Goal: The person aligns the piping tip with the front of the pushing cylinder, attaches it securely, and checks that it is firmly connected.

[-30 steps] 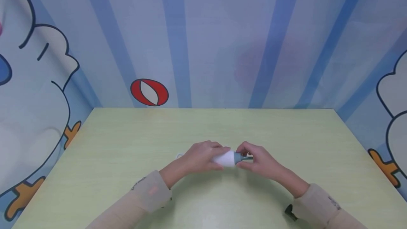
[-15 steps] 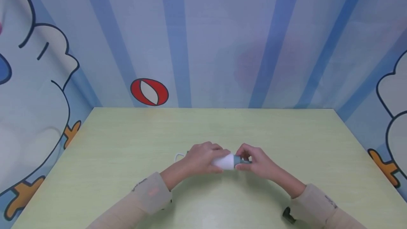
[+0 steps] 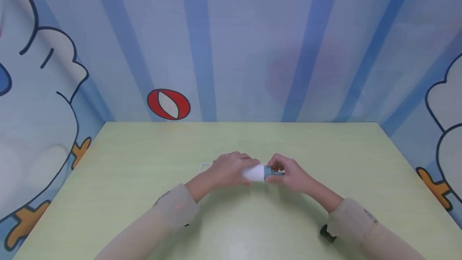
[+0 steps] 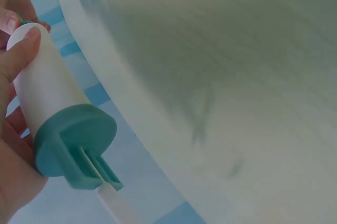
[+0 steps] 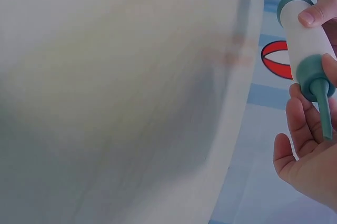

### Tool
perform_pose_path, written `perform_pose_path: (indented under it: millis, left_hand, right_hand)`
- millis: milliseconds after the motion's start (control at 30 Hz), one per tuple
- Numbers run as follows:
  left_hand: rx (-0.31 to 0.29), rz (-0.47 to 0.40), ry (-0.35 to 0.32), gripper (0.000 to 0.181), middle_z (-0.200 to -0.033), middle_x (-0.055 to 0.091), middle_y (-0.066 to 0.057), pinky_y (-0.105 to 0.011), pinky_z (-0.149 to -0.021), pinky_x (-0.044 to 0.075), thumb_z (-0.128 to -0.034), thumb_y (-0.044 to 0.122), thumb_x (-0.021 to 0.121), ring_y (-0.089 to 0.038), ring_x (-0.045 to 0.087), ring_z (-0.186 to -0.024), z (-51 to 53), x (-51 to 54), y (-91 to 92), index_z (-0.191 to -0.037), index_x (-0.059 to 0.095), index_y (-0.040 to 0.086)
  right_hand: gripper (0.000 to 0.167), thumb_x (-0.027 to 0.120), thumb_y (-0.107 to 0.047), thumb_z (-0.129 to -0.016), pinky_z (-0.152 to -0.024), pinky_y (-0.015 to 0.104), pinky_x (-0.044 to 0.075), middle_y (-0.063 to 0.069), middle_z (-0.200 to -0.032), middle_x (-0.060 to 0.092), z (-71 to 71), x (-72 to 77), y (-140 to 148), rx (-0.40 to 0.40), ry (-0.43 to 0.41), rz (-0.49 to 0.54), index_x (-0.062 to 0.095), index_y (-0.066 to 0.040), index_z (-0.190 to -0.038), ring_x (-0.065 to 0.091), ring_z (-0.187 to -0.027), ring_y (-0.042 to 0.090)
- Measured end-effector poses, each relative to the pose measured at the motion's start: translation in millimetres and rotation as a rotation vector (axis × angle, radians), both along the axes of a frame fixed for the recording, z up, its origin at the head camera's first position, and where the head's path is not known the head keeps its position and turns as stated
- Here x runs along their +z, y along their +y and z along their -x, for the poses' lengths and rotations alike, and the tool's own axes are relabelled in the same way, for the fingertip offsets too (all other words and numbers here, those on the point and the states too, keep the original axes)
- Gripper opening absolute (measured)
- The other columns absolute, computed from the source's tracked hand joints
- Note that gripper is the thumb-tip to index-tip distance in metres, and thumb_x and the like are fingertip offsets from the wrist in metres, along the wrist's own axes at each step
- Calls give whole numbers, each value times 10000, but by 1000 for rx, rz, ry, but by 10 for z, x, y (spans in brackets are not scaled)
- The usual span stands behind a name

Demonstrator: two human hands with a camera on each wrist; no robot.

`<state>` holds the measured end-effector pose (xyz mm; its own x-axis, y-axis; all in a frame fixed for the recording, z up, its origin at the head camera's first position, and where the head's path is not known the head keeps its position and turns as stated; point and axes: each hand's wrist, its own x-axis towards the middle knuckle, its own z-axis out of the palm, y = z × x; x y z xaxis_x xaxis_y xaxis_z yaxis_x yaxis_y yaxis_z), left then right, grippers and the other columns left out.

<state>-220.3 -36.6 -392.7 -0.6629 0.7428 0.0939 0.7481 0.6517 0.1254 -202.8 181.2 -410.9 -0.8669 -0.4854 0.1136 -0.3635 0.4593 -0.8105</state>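
A white cylindrical bottle (image 3: 254, 173) with teal ends is held level above the table, between both hands. My left hand (image 3: 231, 169) grips its body, thumb along the white side in the left wrist view. At the bottle's right end, my right hand (image 3: 291, 173) pinches the teal nozzle cap (image 5: 311, 71); its thin spout (image 5: 324, 110) points out past the fingers. The teal base (image 4: 76, 137) at the opposite end has a bracket with a white strip (image 4: 116, 203) hanging from it. In the head view a white loop (image 3: 205, 167) shows behind the left wrist.
A pale yellow-green table (image 3: 162, 143) lies under the hands. Behind it stands a blue striped backdrop (image 3: 249, 51) with cartoon drawings and a red-and-white ball print (image 3: 169, 104). Beige sleeves cover both forearms, and a small black object (image 3: 327, 234) sits at the right cuff.
Both hands and the bottle dip slightly, then rise a little in the head view. The right fingers stay at the nozzle cap and the left hand keeps its grip.
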Motion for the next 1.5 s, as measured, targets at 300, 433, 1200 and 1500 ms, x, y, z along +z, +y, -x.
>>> perform_pose_path:
  millis: [300, 433, 1200, 1500]
  left_hand:
    - [25, 10, -40, 506, -1107, 606, 10, -305, -726, 478, -732, 363, 698, -151, 572, -905, 283, -80, 100, -1196, 536, 242]
    - [48, 33, -43, 482, -1086, 613, 2, -310, -712, 482, -733, 333, 703, -161, 579, -890, 385, -98, 159, -1180, 547, 238]
    - [160, 93, 60, 505, -1144, 585, -14, -327, -756, 469, -763, 350, 670, -206, 563, -933, 670, -339, 310, -1227, 507, 237]
    - [173, 86, 78, 561, -1207, 554, -14, -386, -860, 415, -769, 337, 662, -205, 540, -1055, 643, -361, 315, -1277, 455, 220]
  right_hand:
    - [193, 645, -71, -783, -594, 243, 436, 119, -847, 576, 264, -23, 15, -39, -33, -43, 537, -12, -931, 499, -714, 155]
    - [189, 646, -77, -784, -632, 270, 436, 110, -870, 588, 386, -52, 13, -62, -43, -80, 546, -26, -936, 521, -755, 161]
    - [239, 677, -117, -760, -753, 348, 468, 138, -1005, 635, 780, -186, 5, -145, -53, -260, 561, -52, -958, 591, -954, 263]
    - [278, 657, -128, -777, -757, 343, 456, 122, -1006, 619, 809, -203, 19, -115, -42, -291, 558, -39, -1021, 569, -927, 234]
